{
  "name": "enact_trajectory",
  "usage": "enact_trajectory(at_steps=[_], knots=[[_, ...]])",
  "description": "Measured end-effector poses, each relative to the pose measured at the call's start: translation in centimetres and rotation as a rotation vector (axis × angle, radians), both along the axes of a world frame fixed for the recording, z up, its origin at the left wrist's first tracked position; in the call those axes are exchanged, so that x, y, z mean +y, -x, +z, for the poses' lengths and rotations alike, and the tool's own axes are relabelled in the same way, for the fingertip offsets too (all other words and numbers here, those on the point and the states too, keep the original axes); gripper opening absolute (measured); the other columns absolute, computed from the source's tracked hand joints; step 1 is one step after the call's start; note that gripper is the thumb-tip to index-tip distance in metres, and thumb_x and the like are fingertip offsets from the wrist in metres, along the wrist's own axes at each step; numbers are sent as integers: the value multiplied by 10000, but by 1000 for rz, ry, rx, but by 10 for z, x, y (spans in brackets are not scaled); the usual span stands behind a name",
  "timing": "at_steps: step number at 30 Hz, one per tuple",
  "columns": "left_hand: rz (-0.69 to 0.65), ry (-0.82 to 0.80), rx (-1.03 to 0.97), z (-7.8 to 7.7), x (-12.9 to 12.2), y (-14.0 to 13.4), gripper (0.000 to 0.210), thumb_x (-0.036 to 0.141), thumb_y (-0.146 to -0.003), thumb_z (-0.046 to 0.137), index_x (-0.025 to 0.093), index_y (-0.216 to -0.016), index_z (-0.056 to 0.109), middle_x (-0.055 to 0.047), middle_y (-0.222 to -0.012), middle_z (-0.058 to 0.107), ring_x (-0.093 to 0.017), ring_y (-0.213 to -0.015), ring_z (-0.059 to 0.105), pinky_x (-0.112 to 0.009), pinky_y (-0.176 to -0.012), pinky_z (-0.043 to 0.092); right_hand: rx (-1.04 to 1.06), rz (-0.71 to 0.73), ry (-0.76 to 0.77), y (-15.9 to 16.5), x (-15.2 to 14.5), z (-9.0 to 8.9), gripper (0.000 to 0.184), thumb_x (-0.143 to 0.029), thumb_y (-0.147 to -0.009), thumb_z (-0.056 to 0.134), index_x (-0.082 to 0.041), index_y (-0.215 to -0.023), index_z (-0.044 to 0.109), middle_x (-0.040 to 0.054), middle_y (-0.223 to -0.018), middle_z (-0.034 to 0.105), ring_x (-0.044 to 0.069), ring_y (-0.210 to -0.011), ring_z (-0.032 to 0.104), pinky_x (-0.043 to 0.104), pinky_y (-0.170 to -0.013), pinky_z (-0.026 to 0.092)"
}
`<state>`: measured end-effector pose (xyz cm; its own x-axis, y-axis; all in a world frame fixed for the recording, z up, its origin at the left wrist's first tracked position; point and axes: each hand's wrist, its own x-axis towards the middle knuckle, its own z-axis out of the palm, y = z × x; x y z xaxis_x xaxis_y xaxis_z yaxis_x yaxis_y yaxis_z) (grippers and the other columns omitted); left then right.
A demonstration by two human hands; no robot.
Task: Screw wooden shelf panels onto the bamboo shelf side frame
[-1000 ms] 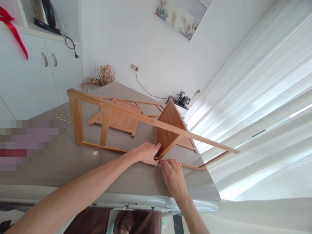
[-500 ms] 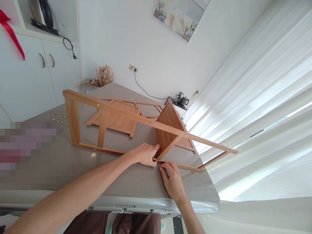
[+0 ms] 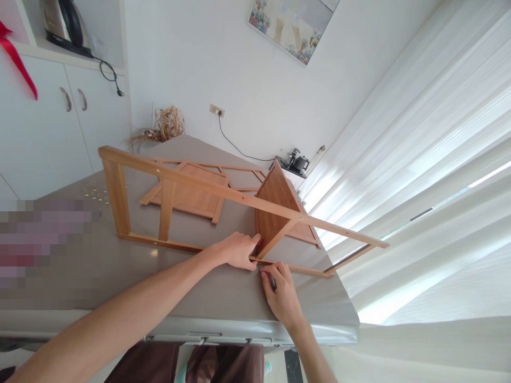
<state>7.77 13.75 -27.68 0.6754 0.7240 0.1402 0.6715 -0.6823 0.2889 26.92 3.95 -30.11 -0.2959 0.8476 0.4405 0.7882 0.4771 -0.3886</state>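
Note:
A wooden ladder-like side frame (image 3: 215,187) stands on its long edge on the table, with a wooden shelf panel (image 3: 279,197) upright against its inner side. My left hand (image 3: 239,250) is closed round the frame's lower rail where a crossbar and the panel meet. Just right of it, my right hand (image 3: 282,290) pinches a small screwdriver (image 3: 272,281) with a dark handle, pointed at the outer face of that rail. Its tip is mostly hidden by my fingers, so contact with a screw cannot be made out.
Behind the frame lie another wooden panel (image 3: 194,191) and a second slatted frame (image 3: 239,169). Small metal fittings (image 3: 96,194) are scattered at the left of the grey table (image 3: 171,287). Dried stalks (image 3: 170,123) stand at the back; a curtain (image 3: 431,213) hangs at the right.
Both hands stay at the same joint. My right hand's fingers have shifted slightly round the screwdriver. The whole view has moved a little; the wooden parts keep their places.

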Motion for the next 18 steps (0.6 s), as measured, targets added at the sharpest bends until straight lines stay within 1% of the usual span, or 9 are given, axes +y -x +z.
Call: enact_trajectory(at_steps=[8,14,18], knots=[[-2,8,3,-2,1,0,503,527,-704,592,195,-1071,498,-95,-861,726,-319,-764,700,-372,-624,490,-7,5,16,4,2,-2,196,-212,-992,427,-244,-1006,620,60,-963,563,199,-922,536,358,-845,483],[-3,19,-4,2,-1,1,514,545,-687,605,196,-1048,494,-89,-833,723,-324,-739,699,-370,-593,483,9,4,-64,4,1,-6,207,-217,-991,423,-244,-1020,626,69,-969,574,206,-919,548,371,-822,497],[-16,44,-9,4,-1,3,508,524,-687,610,205,-1062,483,-69,-828,722,-314,-729,699,-370,-592,483,-1,22,-75,3,3,-10,204,-238,-994,422,-246,-1032,623,75,-966,573,217,-906,553,386,-811,493]])
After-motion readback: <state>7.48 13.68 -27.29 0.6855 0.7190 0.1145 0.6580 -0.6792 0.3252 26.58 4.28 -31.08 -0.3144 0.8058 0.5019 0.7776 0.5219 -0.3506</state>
